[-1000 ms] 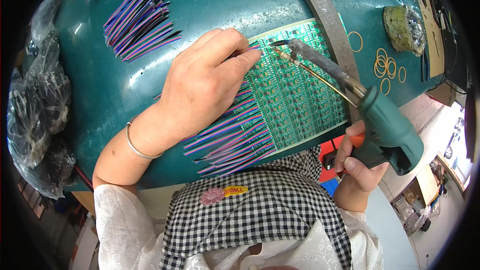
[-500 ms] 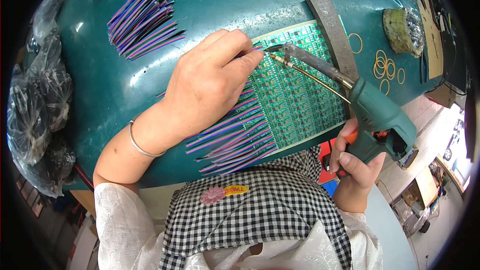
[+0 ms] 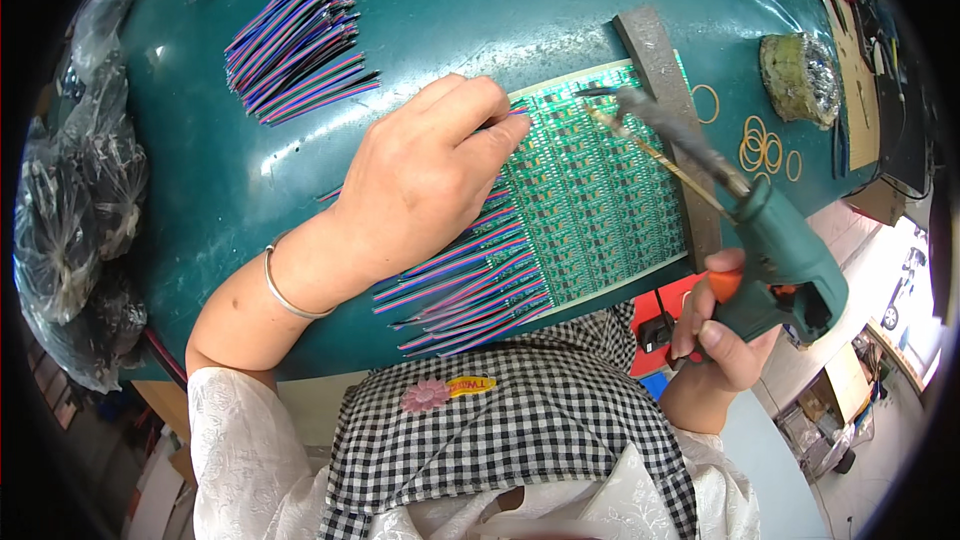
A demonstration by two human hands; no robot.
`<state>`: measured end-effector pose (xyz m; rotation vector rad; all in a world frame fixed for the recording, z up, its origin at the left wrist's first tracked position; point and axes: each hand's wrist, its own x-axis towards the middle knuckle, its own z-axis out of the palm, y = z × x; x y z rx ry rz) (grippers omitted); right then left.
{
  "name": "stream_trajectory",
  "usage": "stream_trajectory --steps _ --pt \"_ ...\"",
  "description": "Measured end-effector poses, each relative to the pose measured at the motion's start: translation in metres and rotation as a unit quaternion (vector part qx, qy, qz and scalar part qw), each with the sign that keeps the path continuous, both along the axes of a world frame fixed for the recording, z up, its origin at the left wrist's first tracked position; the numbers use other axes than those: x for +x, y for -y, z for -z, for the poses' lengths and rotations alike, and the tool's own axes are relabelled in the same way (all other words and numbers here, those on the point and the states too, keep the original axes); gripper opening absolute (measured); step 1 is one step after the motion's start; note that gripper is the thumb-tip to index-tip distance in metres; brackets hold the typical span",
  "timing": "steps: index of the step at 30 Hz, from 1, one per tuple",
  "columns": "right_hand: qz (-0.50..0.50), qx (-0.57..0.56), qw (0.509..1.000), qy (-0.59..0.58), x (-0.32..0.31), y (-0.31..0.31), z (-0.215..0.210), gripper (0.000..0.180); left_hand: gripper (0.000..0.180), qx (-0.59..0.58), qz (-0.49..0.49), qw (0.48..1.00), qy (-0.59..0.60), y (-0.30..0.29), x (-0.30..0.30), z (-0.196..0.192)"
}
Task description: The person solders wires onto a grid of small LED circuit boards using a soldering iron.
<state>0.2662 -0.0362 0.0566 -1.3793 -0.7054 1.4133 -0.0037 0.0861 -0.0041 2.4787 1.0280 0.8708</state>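
Note:
My right hand (image 3: 722, 340) is closed round the grip of a green soldering gun (image 3: 785, 260), its tip and thin solder feed tube above the circuit board panel (image 3: 610, 180). The tip stands apart from the board's left edge. At the upper end of that edge, my left hand (image 3: 425, 165) pinches the end of a multicoloured wire strip, mostly hidden by the fingers. Below it, several wire strips (image 3: 470, 285) in blue, pink and black run leftward from the board edge. A dark metal bar (image 3: 665, 70) lies across the panel's right side.
A bundle of loose wire strips (image 3: 300, 45) lies at the far left. Rubber bands (image 3: 760, 145) and a roll of solder-like wire (image 3: 800, 78) are at the right. Clear plastic bags (image 3: 85, 190) line the left edge. A red object (image 3: 665, 315) sits near the table's front edge.
The soldering gun has moved right with my right hand, its tip drawing away from my left fingers. My left hand stays pinched at the board edge, shifting slightly in the picture.

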Motion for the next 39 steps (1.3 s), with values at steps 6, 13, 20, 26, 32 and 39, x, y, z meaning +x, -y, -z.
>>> stream_trajectory --steps 6,13,20,26,32,39 --pt "0.056 0.074 0.996 -0.012 0.019 -0.016 0.004 0.053 0.015 0.005 -0.005 1.000 0.003 0.000 0.002 -0.001" --pt "0.061 0.071 0.995 -0.034 0.026 -0.015 0.015 0.039 0.027 -0.006 0.000 1.000 -0.001 0.000 0.001 -0.001" --pt "0.051 0.078 0.996 0.005 0.029 -0.010 0.017 0.033 0.017 0.004 -0.003 1.000 0.015 0.001 0.005 -0.001" --pt "-0.029 0.159 0.956 0.243 0.024 0.001 0.029 0.025 0.014 0.010 0.000 1.000 0.023 0.000 0.003 0.001" --pt "-0.216 0.313 0.746 0.546 0.034 -0.018 0.019 0.033 0.025 0.011 0.005 1.000 0.024 0.000 0.001 0.003" --pt "-0.177 0.269 0.762 0.562 0.026 -0.008 0.014 0.040 0.016 0.010 -0.002 1.000 0.022 0.002 0.002 0.004"
